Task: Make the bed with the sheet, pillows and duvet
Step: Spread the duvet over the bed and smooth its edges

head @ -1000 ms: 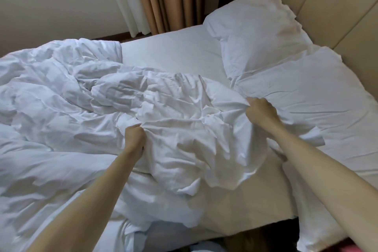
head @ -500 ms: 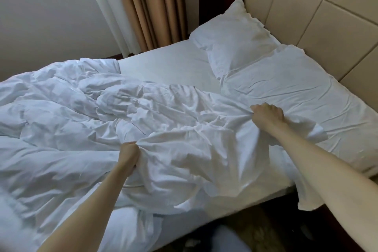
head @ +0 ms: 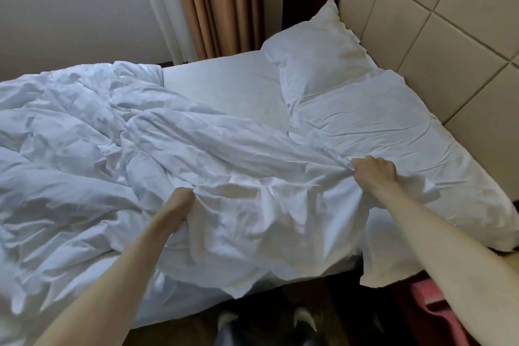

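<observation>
Both hands on the duvet, gripping its near-right edge.

Left hand: fist bunched into the fabric near the middle of the near edge; fingers curled round a fold, mostly buried in cloth, so can't tell the exact finger layout. Right hand: knuckles up, fingers curled and pinching a gathered ridge of duvet further right, just at the edge of the near pillow. Fabric between the two hands looks drawn, with creases fanning from each grip.

Duvet: white, heavily crumpled, piled over the left and centre of the bed, one corner hanging off the near side over the floor. It overlaps the near pillow's left edge under the right hand.

Sheet: white, flat, exposed in the far-centre strip between duvet and pillows.

Pillows: two, both white, at the right against the headboard. Far pillow is propped, corner up against the headboard; the near pillow lies flat, wrinkled, its near end overhanging the bed edge. They touch each other.

Background: tan curtain with a white sheer beside it at the far side, plain wall to the left. Pink object on the floor at near right, partly hidden by the right forearm. Person's shoes visible at the bottom.
</observation>
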`<action>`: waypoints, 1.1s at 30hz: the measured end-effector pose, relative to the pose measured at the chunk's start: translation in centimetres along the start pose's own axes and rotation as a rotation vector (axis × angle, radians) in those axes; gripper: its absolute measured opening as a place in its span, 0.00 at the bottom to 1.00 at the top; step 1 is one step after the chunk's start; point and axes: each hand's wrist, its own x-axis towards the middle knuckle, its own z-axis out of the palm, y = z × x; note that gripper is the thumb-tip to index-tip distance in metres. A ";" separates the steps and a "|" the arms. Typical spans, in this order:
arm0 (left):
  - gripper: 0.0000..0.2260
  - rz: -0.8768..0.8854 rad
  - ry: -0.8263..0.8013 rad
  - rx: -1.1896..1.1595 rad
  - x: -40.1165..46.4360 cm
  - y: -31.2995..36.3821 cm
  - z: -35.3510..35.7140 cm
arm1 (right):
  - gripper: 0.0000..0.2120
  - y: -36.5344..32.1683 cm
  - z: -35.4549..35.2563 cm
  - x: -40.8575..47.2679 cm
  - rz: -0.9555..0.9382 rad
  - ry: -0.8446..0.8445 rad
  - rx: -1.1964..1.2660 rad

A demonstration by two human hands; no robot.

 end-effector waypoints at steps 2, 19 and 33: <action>0.13 -0.010 -0.051 0.010 -1.4 -0.2 2.4 | 0.15 3.4 0.7 -0.2 0.004 -0.009 -0.060; 0.15 0.149 -0.165 -0.114 -7.9 -0.9 10.6 | 0.14 -1.0 5.8 -1.5 -0.385 -0.022 -0.084; 0.13 0.097 0.464 -0.451 -5.2 -14.5 -8.8 | 0.10 -26.0 -3.4 -7.8 -0.665 0.031 0.479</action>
